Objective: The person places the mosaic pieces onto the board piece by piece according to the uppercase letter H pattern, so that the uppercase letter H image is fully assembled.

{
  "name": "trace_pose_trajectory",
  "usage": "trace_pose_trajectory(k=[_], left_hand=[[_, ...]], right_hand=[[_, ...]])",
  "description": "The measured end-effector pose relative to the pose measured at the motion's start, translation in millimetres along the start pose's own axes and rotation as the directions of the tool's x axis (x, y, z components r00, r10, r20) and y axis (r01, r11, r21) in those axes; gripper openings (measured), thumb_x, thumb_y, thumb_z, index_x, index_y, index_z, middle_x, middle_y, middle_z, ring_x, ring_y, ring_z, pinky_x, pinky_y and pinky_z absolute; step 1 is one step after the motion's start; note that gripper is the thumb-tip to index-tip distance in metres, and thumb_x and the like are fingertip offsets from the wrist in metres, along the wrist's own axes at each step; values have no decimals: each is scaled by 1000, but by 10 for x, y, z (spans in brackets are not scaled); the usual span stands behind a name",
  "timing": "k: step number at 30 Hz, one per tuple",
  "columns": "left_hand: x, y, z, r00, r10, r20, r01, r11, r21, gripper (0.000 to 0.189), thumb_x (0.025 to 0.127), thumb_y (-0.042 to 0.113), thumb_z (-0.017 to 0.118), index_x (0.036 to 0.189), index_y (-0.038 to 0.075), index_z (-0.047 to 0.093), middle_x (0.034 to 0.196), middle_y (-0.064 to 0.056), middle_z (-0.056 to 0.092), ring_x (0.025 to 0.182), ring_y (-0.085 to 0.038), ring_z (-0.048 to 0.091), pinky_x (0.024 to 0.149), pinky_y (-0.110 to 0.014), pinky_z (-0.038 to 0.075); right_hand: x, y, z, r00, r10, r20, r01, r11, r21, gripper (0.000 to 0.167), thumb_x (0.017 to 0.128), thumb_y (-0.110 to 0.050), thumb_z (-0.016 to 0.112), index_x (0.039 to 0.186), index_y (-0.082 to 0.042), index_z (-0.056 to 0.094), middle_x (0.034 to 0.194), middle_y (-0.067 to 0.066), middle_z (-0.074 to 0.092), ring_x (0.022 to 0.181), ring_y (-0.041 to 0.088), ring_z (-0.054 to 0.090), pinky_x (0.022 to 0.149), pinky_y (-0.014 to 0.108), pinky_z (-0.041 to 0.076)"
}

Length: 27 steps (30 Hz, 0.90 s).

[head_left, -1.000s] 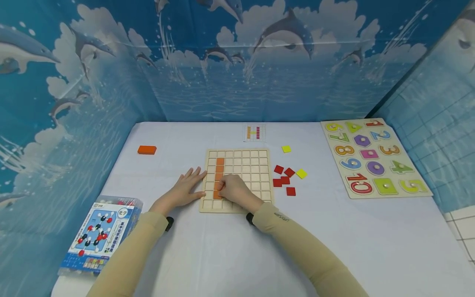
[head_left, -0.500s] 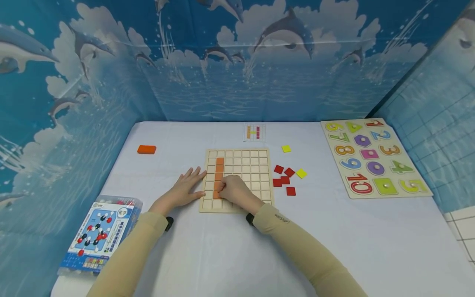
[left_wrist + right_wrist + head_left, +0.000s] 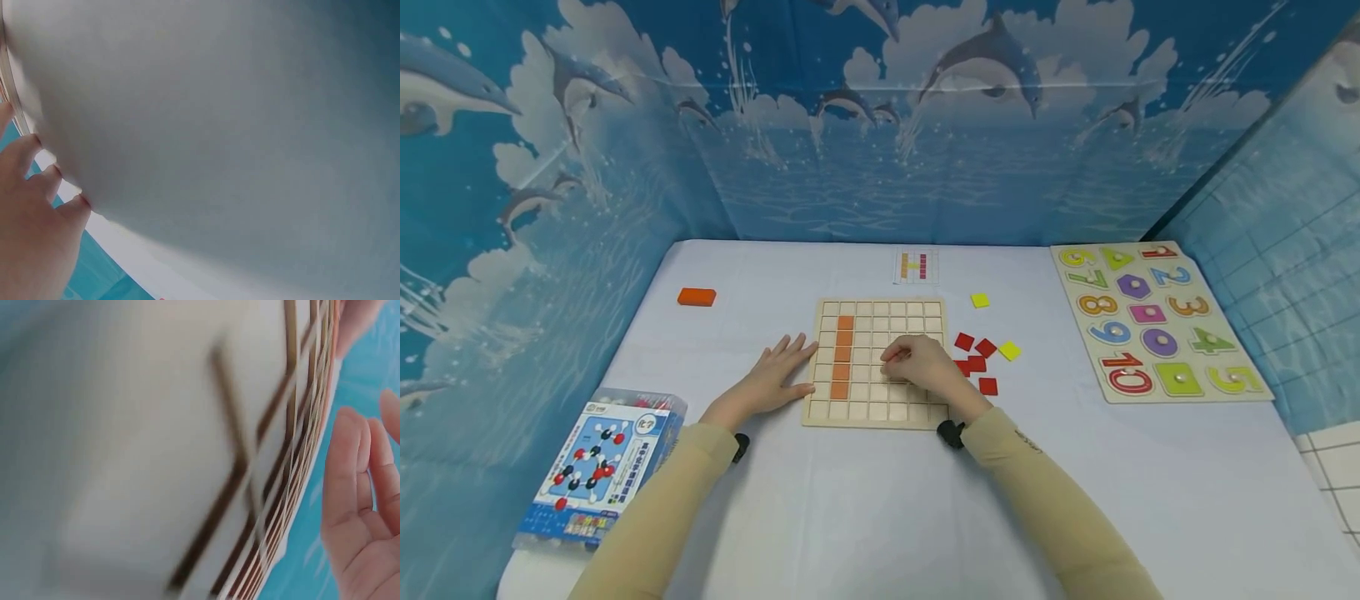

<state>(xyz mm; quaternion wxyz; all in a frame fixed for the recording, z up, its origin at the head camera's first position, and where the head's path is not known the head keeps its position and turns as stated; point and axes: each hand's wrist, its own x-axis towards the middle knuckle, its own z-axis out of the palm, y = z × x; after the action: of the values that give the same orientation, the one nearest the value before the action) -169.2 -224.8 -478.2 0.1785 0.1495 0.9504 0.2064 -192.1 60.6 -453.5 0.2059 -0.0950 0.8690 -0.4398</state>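
A wooden grid board (image 3: 898, 310) lies in the middle of the table. A column of several orange square tiles (image 3: 844, 353) fills cells on its left side. My left hand (image 3: 762, 385) lies spread, its fingertips against the board's left edge; the left wrist view shows the hand (image 3: 40, 231) at that edge. My right hand (image 3: 928, 368) hovers over the right half of the board, fingers loosely bent. Seen from the right wrist, the hand (image 3: 365, 519) has relaxed fingers and holds nothing visible. Several red tiles (image 3: 987, 386) lie right of the board, partly behind my right hand.
Two yellow tiles (image 3: 1010, 351) lie near the red ones. A small pattern card (image 3: 916, 267) sits behind the board. An orange block (image 3: 697, 297) rests at back left, a molecule-model box (image 3: 591, 471) at front left. On the right is a number puzzle (image 3: 1176, 327).
My right hand has left the lowest orange tile and moved right across the board, its fingers loosened. The whole orange column now shows. My left hand has stayed in place.
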Motion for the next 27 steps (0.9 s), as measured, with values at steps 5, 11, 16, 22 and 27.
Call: trace_pose_trajectory(k=[5, 11, 16, 22, 27], left_hand=[[1, 12, -2, 1000, -9, 7, 9, 1000, -3, 77, 95, 37, 64, 158, 14, 24, 165, -17, 11, 153, -40, 2, 122, -61, 3], [-9, 31, -14, 1000, -14, 8, 14, 1000, -3, 77, 95, 36, 64, 158, 13, 24, 165, -17, 11, 153, -40, 2, 122, -60, 3], [-10, 31, -18, 1000, -16, 9, 16, 1000, -8, 77, 96, 35, 64, 158, 14, 23, 165, -17, 10, 153, -40, 1, 122, -60, 2], [0, 17, -10, 1000, -11, 7, 11, 1000, -4, 78, 95, 36, 64, 158, 14, 23, 165, -16, 10, 153, -40, 1, 122, -61, 3], [1, 9, -1, 1000, -6, 6, 6, 1000, -3, 78, 95, 37, 64, 158, 14, 24, 165, -17, 11, 153, -40, 2, 122, -60, 3]], right_hand=[[-63, 191, -323, 998, 49, -50, -49, 999, 4, 23, 89, -24, 71, 108, -10, 70, 99, 6, 68, 81, 20, 64, 68, 26, 51], [-111, 438, -684, 986, 102, -132, -107, 994, -26, 29, 92, -24, 68, 116, -8, 68, 107, 11, 69, 90, 21, 64, 75, 26, 49], [-189, 596, -936, 967, 172, -191, -174, 985, 5, 34, 94, -26, 66, 122, -6, 64, 113, 15, 66, 93, 26, 63, 79, 30, 52], [-285, 788, -1150, 946, 235, -223, -233, 972, 35, 40, 95, -28, 63, 127, -6, 59, 118, 16, 61, 101, 28, 55, 83, 29, 47], [-325, 919, -1235, 937, 268, -224, -262, 963, 58, 42, 96, -27, 64, 130, -5, 56, 121, 17, 60, 103, 28, 54, 84, 29, 48]])
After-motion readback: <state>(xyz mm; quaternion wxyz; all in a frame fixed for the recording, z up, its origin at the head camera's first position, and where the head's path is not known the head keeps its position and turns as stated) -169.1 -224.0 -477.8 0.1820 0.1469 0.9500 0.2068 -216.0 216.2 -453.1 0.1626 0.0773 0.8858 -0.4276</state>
